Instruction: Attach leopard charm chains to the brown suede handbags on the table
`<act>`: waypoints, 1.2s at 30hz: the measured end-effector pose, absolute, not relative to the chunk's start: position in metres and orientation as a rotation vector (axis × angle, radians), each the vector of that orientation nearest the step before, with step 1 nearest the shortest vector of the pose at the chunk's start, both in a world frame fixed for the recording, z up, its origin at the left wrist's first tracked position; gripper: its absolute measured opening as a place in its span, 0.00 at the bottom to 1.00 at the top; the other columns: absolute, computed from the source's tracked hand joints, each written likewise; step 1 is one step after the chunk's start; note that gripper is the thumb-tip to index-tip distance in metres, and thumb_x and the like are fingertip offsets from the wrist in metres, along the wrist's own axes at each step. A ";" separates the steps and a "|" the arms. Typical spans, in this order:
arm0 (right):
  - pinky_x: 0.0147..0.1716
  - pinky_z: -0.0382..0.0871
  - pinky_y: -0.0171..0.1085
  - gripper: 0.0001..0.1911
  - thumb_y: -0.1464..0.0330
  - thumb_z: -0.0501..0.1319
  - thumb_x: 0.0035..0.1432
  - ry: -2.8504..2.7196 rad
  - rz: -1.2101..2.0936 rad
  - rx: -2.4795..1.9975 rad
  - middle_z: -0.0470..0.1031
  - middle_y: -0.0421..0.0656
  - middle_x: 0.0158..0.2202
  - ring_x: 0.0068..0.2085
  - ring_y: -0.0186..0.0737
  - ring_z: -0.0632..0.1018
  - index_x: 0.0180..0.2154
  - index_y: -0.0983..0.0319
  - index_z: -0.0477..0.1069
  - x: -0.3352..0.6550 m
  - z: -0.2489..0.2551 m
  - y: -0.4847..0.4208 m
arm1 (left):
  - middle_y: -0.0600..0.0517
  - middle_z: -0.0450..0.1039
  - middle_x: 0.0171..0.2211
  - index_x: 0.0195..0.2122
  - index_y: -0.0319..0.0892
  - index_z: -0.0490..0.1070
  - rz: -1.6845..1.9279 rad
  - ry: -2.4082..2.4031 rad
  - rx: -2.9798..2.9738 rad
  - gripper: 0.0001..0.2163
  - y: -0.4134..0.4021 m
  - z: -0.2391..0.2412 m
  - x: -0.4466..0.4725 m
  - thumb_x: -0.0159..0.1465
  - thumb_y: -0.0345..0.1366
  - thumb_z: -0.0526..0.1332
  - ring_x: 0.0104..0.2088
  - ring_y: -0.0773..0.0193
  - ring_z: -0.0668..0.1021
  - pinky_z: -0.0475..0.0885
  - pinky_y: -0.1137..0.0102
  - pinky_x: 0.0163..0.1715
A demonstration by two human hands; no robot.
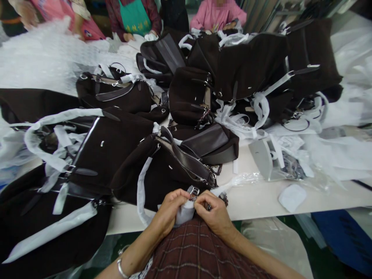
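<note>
Brown checked cloth [188, 252] fills the bottom middle of my feed, with a forearm coming in on either side and a silver bangle [121, 268] on the left one. Just past it, lower middle of frame, the left hand [170, 211] is gripping some white wrapping [186, 212] between thumb and fingers, right under a metal buckle [194, 191]. Right hand [215, 211] is curled up, thumb and forefinger pinched at the edge of that wrapping; I can't make out what's between the tips. Dark brown bag [162, 178] lies on the pale table [250, 201] just beyond the hands, near the middle of the frame, leather handle [188, 159] flopped across its top. Off to the right I've got a white pad [292, 197] near the table edge, and a grey box [261, 157] a bit farther back. More dark bags [252, 66] heap up across the upper middle and right, bubble wrap [43, 58] upper left. Way at the top: some people, one wearing a green apron [135, 17].
</note>
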State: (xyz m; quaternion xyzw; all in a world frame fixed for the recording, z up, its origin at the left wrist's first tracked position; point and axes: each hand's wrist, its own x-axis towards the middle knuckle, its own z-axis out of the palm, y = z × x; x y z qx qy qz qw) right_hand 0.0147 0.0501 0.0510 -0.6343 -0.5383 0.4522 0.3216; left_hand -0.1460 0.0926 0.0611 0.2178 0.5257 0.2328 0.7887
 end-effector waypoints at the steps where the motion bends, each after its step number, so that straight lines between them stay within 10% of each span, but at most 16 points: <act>1: 0.31 0.62 0.33 0.08 0.73 0.59 0.56 -1.420 1.173 -1.663 0.69 0.38 0.26 0.29 0.33 0.70 0.25 0.61 0.70 0.014 0.050 0.050 | 0.57 0.66 0.22 0.29 0.39 0.69 0.498 1.145 0.486 0.07 0.092 0.060 -0.147 0.51 0.36 0.62 0.22 0.71 0.64 0.56 0.74 0.24; 22: 0.38 0.63 0.36 0.08 0.72 0.60 0.60 -1.854 1.147 -1.699 0.75 0.41 0.31 0.35 0.37 0.74 0.29 0.60 0.75 0.013 0.081 0.063 | 0.57 0.67 0.29 0.33 0.42 0.63 0.506 1.125 0.890 0.07 0.087 0.060 -0.162 0.55 0.29 0.59 0.28 0.71 0.68 0.61 0.75 0.29; 36: 0.30 0.63 0.33 0.07 0.68 0.59 0.49 -1.307 1.435 -1.975 0.75 0.39 0.25 0.28 0.35 0.73 0.25 0.63 0.74 0.011 0.073 0.066 | 0.46 0.65 0.49 0.44 0.45 0.60 0.458 1.195 1.795 0.12 0.075 0.084 -0.143 0.63 0.23 0.49 0.51 0.58 0.72 0.68 0.62 0.49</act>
